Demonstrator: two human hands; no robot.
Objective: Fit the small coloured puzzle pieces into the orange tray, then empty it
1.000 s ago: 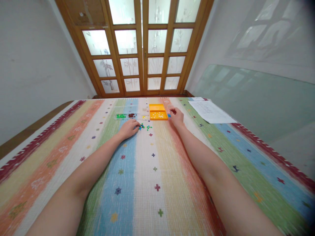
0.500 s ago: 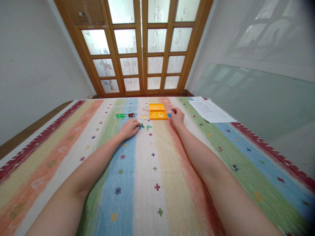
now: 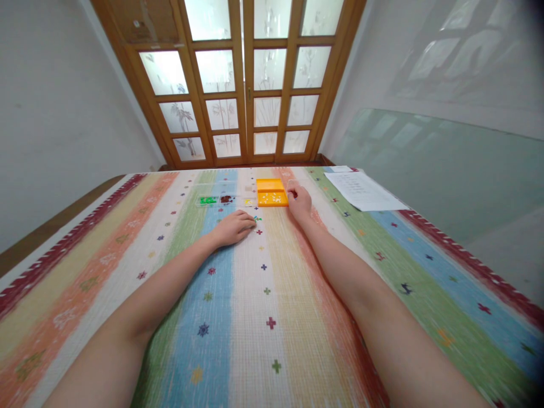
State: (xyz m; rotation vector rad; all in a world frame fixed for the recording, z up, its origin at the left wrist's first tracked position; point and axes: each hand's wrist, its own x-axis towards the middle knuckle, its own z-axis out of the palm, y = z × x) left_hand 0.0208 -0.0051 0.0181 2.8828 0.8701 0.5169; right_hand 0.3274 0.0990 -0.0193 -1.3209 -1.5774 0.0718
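My left hand point(image 3: 236, 228) rests palm down on the tablecloth, fingers stretched and slightly bent over a small heap of mixed beads. A few green and blue beads point(image 3: 257, 219) show beside its fingertips. My right hand point(image 3: 301, 202) is closed at the right edge of an open orange box point(image 3: 271, 185), in front of a clear container point(image 3: 292, 183). Its fingertips are pressed together, and what they hold is too small to make out. White beads point(image 3: 272, 198) lie in the orange box. Left of it, clear containers hold green beads point(image 3: 208, 200), brown beads point(image 3: 226, 199) and yellow beads point(image 3: 249, 202).
A striped cloth point(image 3: 250, 317) covers the table. Sheets of paper point(image 3: 361, 191) lie at the far right. Behind the table stand wooden glazed doors point(image 3: 247, 113), and a glass panel point(image 3: 425, 164) leans along the right wall.
My left hand has slid right and slightly nearer, now covering most of the bead heap. My right hand has shifted left to the orange box, hiding the blue beads seen before.
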